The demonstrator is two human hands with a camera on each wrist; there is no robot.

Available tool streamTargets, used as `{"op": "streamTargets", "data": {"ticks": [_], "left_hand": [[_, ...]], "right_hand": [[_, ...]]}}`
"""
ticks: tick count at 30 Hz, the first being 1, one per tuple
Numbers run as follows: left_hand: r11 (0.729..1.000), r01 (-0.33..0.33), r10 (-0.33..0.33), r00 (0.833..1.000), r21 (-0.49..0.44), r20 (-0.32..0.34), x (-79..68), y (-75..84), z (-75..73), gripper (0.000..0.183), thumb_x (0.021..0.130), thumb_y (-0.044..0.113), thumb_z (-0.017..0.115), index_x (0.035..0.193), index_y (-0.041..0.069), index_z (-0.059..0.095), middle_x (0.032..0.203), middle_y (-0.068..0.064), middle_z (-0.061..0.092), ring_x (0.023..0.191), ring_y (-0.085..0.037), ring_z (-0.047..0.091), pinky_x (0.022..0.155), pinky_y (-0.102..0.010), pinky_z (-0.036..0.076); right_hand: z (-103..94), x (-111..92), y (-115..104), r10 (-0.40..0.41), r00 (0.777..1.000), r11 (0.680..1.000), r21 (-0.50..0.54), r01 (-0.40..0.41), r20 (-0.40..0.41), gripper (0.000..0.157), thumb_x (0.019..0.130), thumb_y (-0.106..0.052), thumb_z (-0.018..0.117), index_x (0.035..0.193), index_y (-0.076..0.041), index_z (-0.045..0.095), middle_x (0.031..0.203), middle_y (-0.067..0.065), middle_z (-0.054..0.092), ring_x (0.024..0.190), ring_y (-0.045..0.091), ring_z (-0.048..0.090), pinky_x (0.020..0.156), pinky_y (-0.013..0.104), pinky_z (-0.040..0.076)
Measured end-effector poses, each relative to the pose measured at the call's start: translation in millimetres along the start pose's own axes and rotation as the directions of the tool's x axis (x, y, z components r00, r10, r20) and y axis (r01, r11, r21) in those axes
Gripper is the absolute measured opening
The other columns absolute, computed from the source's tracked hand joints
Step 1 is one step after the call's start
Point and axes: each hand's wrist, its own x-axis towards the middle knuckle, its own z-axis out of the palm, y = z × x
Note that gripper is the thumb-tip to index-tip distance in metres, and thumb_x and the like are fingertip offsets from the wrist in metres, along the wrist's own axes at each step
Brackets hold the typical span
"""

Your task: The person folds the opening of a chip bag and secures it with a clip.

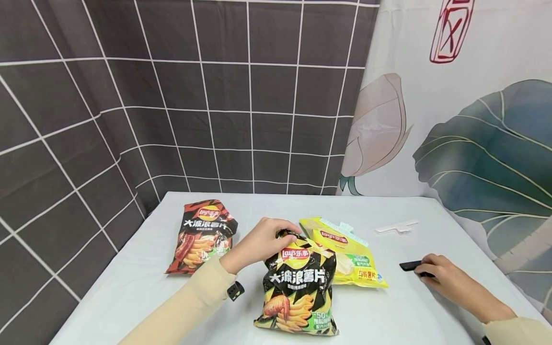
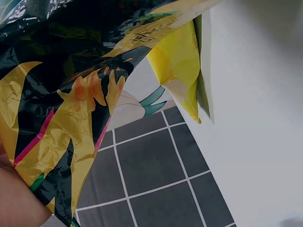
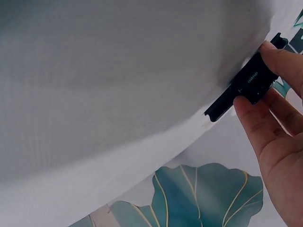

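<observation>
A black and yellow bag of potato chips (image 1: 297, 292) stands upright near the front of the table. My left hand (image 1: 268, 239) grips its folded top edge from the left; the left wrist view shows the bag's crinkled foil (image 2: 90, 137) up close, with most of the fingers hidden. Over to the right, my right hand (image 1: 450, 282) pinches a black bag clip (image 3: 255, 78) between thumb and fingers, low at the tabletop. Behind the black bag lies a yellow bag of chips (image 1: 362, 268) with a pale blue clip strip (image 1: 345, 232) along its top.
A red and black chip bag (image 1: 202, 239) lies at the back left of the white table (image 1: 379, 316). Near the back right rests a white clip (image 1: 396, 228). Dark checked cloth (image 1: 224, 96) hangs behind, with a flower-printed curtain (image 1: 431, 105) to the right.
</observation>
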Motion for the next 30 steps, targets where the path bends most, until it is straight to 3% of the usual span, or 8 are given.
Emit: {"op": "streamTargets", "data": {"ticks": [3, 6, 13, 21, 22, 25, 28, 30], "left_hand": [[1.0, 0.001, -0.001, 1.0, 0.007, 0.0, 0.1, -0.1, 0.2, 0.02, 0.094, 0.012, 0.059, 0.11, 0.011, 0.072, 0.112, -0.004, 0.071, 0.083, -0.009, 0.057, 0.078, -0.026, 0.046], [1.0, 0.0, 0.0, 1.0, 0.004, -0.003, 0.3, 0.2, 0.2, 0.02, 0.094, 0.012, 0.059, 0.11, 0.012, 0.072, 0.112, -0.004, 0.071, 0.089, -0.01, 0.06, 0.08, -0.028, 0.048], [1.0, 0.003, -0.003, 1.0, -0.031, -0.004, -0.6, 1.2, -0.7, 0.02, 0.094, 0.011, 0.059, 0.11, 0.011, 0.071, 0.114, -0.005, 0.07, 0.105, -0.015, 0.064, 0.091, -0.036, 0.051], [1.0, 0.01, -0.01, 1.0, -0.017, -0.009, -0.6, 0.2, -0.8, 0.02, 0.094, 0.012, 0.06, 0.111, 0.011, 0.071, 0.113, -0.005, 0.071, 0.107, -0.016, 0.064, 0.092, -0.036, 0.052], [1.0, 0.01, -0.01, 1.0, -0.014, -0.01, -0.6, 0.1, -0.8, 0.02, 0.094, 0.012, 0.06, 0.11, 0.011, 0.071, 0.113, -0.005, 0.071, 0.107, -0.017, 0.064, 0.092, -0.036, 0.052], [1.0, 0.008, -0.008, 1.0, -0.006, -0.013, -0.1, -0.8, -0.4, 0.019, 0.094, 0.012, 0.06, 0.11, 0.012, 0.071, 0.113, -0.004, 0.07, 0.109, -0.018, 0.063, 0.094, -0.036, 0.051], [1.0, -0.001, 0.001, 1.0, -0.005, -0.02, 0.3, -1.4, 0.0, 0.018, 0.094, 0.012, 0.06, 0.109, 0.012, 0.072, 0.112, -0.004, 0.07, 0.108, -0.018, 0.063, 0.093, -0.036, 0.051], [1.0, -0.003, 0.002, 1.0, -0.007, -0.024, 0.3, -1.9, 0.2, 0.018, 0.094, 0.012, 0.061, 0.108, 0.012, 0.072, 0.111, -0.003, 0.07, 0.107, -0.017, 0.063, 0.092, -0.035, 0.052]], "right_hand": [[-2.4, 0.6, -1.9, 0.026, 0.999, 1.0, -0.01, -0.026, 0.038, 0.015, 0.079, -0.026, 0.076, 0.077, -0.013, 0.07, 0.081, 0.0, 0.057, 0.068, 0.014, 0.053, 0.054, 0.025, 0.048], [-5.6, 1.9, -5.4, 0.078, 0.993, 0.996, -0.037, -0.075, 0.084, 0.039, 0.048, 0.004, 0.087, 0.078, -0.014, 0.07, 0.083, -0.001, 0.057, 0.07, 0.015, 0.054, 0.056, 0.025, 0.05], [-9.7, 4.9, -9.4, 0.144, 0.978, 0.989, -0.058, -0.136, 0.149, 0.037, 0.051, 0.005, 0.087, 0.079, -0.012, 0.07, 0.086, 0.002, 0.059, 0.074, 0.019, 0.056, 0.06, 0.031, 0.053], [-13.3, 9.2, -7.6, 0.099, 0.991, 0.994, -0.059, -0.094, 0.091, 0.042, 0.049, 0.005, 0.088, 0.082, -0.013, 0.069, 0.086, 0.0, 0.06, 0.075, 0.02, 0.057, 0.06, 0.03, 0.054], [-14.0, 9.8, -7.4, 0.087, 0.993, 0.995, -0.061, -0.082, 0.076, 0.036, 0.055, 0.0, 0.088, 0.084, -0.012, 0.069, 0.087, 0.0, 0.06, 0.075, 0.019, 0.057, 0.06, 0.03, 0.054], [-16.3, 12.6, -7.9, 0.073, 0.997, 0.996, -0.048, -0.071, 0.039, 0.022, 0.086, -0.031, 0.068, 0.091, -0.009, 0.067, 0.088, 0.002, 0.062, 0.077, 0.021, 0.059, 0.061, 0.031, 0.054], [-18.5, 17.5, -10.2, 0.066, 0.998, 0.997, -0.049, -0.066, 0.007, 0.065, 0.093, -0.053, 0.021, 0.096, -0.005, 0.065, 0.088, 0.005, 0.063, 0.076, 0.022, 0.06, 0.061, 0.031, 0.054], [-19.7, 21.9, -12.4, 0.061, 0.998, 0.997, -0.048, -0.062, -0.025, 0.073, 0.095, -0.055, 0.013, 0.096, -0.003, 0.065, 0.086, 0.005, 0.063, 0.075, 0.022, 0.06, 0.06, 0.029, 0.052]]}}
